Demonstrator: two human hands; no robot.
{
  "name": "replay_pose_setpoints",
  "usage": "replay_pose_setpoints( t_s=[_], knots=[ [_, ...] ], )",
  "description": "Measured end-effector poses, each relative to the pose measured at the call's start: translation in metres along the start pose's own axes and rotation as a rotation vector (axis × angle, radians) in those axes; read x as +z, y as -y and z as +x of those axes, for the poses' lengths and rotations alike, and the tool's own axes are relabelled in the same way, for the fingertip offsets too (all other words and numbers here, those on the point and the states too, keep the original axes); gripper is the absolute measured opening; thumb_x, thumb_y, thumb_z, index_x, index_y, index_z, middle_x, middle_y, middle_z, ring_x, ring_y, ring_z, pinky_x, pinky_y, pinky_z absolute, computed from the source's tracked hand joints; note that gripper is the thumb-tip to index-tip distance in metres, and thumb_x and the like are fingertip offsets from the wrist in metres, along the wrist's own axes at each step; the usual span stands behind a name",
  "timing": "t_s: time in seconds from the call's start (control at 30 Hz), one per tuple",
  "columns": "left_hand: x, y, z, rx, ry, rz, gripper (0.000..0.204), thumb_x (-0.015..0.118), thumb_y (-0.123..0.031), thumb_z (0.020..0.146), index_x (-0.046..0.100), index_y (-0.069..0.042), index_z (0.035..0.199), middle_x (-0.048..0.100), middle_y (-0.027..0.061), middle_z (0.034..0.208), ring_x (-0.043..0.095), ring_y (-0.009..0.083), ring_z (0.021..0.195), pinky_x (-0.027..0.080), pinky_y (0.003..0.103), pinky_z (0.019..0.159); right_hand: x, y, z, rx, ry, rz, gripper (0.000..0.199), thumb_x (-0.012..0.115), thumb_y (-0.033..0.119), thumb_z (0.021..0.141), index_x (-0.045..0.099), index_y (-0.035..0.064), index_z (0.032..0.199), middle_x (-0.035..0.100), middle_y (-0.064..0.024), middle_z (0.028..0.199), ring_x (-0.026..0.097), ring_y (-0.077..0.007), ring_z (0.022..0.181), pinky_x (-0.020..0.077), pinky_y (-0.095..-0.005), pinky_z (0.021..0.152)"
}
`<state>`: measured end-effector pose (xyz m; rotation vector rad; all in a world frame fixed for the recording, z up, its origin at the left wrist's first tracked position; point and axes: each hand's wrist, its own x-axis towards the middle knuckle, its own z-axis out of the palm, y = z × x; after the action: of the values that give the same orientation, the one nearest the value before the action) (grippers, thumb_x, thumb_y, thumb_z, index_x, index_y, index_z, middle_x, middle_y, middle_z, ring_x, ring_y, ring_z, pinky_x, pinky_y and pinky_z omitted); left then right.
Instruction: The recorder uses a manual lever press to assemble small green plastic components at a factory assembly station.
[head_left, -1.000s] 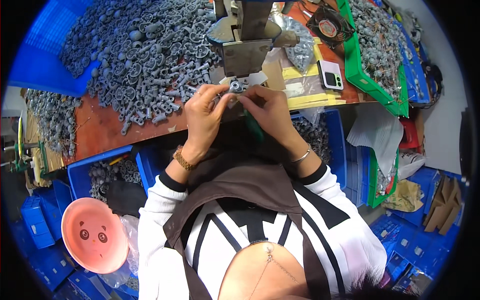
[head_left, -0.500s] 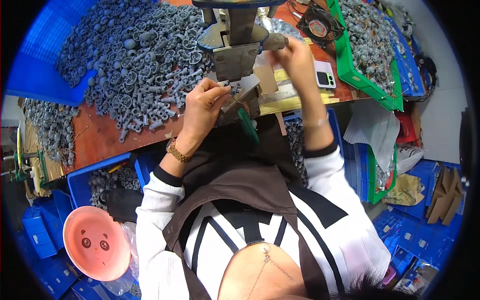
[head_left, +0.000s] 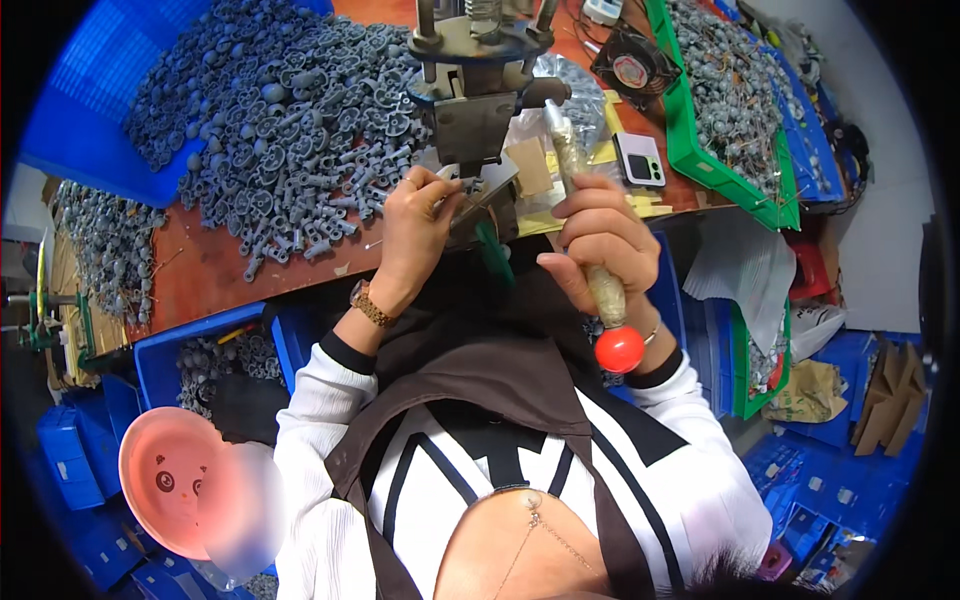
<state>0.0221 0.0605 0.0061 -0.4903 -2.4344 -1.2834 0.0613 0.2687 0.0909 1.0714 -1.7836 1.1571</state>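
Note:
A metal hand press (head_left: 477, 130) stands at the table's edge in front of me. My left hand (head_left: 418, 222) is closed in a pinch at a small grey plastic part (head_left: 470, 184), right under the press head. The part is mostly hidden by fingers and press. My right hand (head_left: 605, 235) is wrapped round the press lever (head_left: 606, 295), a bar covered in yellowish wrapping with a red ball knob (head_left: 619, 349) at its lower end. The knob sits just below the palm, nearest my wrist.
Grey plastic parts (head_left: 300, 130) are heaped left of the press, beside a blue crate (head_left: 75, 120). On the right lie a phone (head_left: 638, 160), a small fan (head_left: 632, 62) and a green tray (head_left: 690, 140) of wired parts. A pink basin (head_left: 170, 455) stands low at left.
My right hand has come down and nearer, and the lever with its red knob now shows in its grip. The left hand stays by the press with its pinch.

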Motion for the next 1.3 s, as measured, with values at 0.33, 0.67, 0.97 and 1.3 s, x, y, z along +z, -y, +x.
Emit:
replay_pose_setpoints(
  t_s=[0.33, 0.67, 0.97, 1.3],
  knots=[
    [-0.097, 0.061, 0.01, -0.106, -0.24, 0.446, 0.028, 0.071, -0.02, 0.081, 0.068, -0.002, 0.102, 0.066, 0.0151, 0.099, 0.061, 0.0324, 0.091, 0.048, 0.04, 0.081, 0.042, -0.036, -0.053, 0.861, 0.332, -0.214, 0.014, 0.069, 0.002, 0.081, 0.063, 0.0009, 0.094, 0.064, -0.0064, 0.074, 0.061, -0.0101, 0.067, 0.0472, -0.0232, 0.063],
    [-0.116, 0.126, 0.055, -0.02, -0.05, 0.724, 0.02, 0.071, -0.017, 0.08, 0.067, -0.003, 0.094, 0.066, 0.0145, 0.093, 0.06, 0.0338, 0.088, 0.047, 0.039, 0.079, -0.03, 0.011, -0.051, 1.248, -0.021, 0.391, 0.007, 0.07, 0.005, 0.083, 0.063, 0.0017, 0.085, 0.064, -0.0001, 0.075, 0.058, -0.0048, 0.066, 0.0455, -0.0192, 0.06],
    [-0.111, 0.118, 0.051, 0.003, -0.25, 0.48, 0.017, 0.07, -0.015, 0.085, 0.062, -0.001, 0.088, 0.059, 0.0075, 0.083, 0.057, 0.0186, 0.072, 0.045, 0.031, 0.065, -0.204, 0.002, -0.058, 1.168, 0.107, -0.267, 0.014, 0.067, 0.013, 0.086, 0.067, -0.001, 0.088, 0.065, -0.0037, 0.072, 0.059, -0.0097, 0.062, 0.0485, -0.0242, 0.058],
    [-0.078, 0.062, 0.027, -0.505, -0.077, -0.723, 0.025, 0.061, -0.007, 0.092, 0.061, 0.001, 0.115, 0.064, 0.01, 0.109, 0.064, 0.0183, 0.099, 0.051, 0.028, 0.088, -0.291, -0.261, -0.06, 1.071, 0.326, -1.512, 0.027, 0.073, 0.024, 0.077, 0.07, 0.0022, 0.093, 0.068, -0.0232, 0.096, 0.066, -0.0395, 0.088, 0.0545, -0.0471, 0.077]
  ],
)
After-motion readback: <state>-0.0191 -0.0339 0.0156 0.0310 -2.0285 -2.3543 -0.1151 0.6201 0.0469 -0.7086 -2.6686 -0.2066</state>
